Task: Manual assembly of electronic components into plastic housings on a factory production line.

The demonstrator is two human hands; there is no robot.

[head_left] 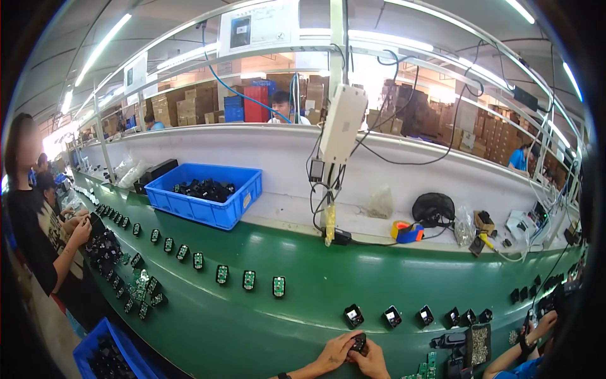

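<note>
Between both hands: small black module (359, 343), left hand (332, 355), right hand (372, 363) grasping it.

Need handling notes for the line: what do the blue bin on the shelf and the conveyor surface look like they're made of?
Blue bin: looks like moulded rigid plastic, with uniform colour, a thick rolled rim and a slight sheen. Conveyor belt: seemingly a smooth green rubber or PVC sheet, semi-gloss, since the overhead lights reflect softly off it. Neither is certain from this view.
</note>
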